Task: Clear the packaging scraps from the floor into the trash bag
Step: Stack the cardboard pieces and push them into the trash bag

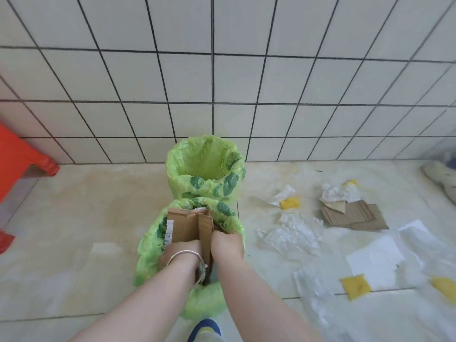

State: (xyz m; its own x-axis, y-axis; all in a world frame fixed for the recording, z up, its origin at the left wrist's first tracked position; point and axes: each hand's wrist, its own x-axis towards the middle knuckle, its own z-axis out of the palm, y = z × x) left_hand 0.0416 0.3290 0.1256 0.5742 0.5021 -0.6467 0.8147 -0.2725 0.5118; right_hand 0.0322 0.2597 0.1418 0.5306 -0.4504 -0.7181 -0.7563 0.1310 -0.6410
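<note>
Folded cardboard piece (pixel 190 225): brown, white label on its left face, standing upright in the mouth of the near green trash bag (pixel 148 243) on the floor. Left hand (pixel 181 253), bangle at wrist: grip closed on the cardboard's left side. Right hand (pixel 225 243): grip closed on its right edge. Second green bag (pixel 204 169): open, just behind, against the tiled wall. Floor to the right: flat cardboard scraps (pixel 355 215), crumpled white paper (pixel 291 233), yellow pieces (pixel 355 286), clear plastic. Far left: red stool (pixel 19 156).
</note>
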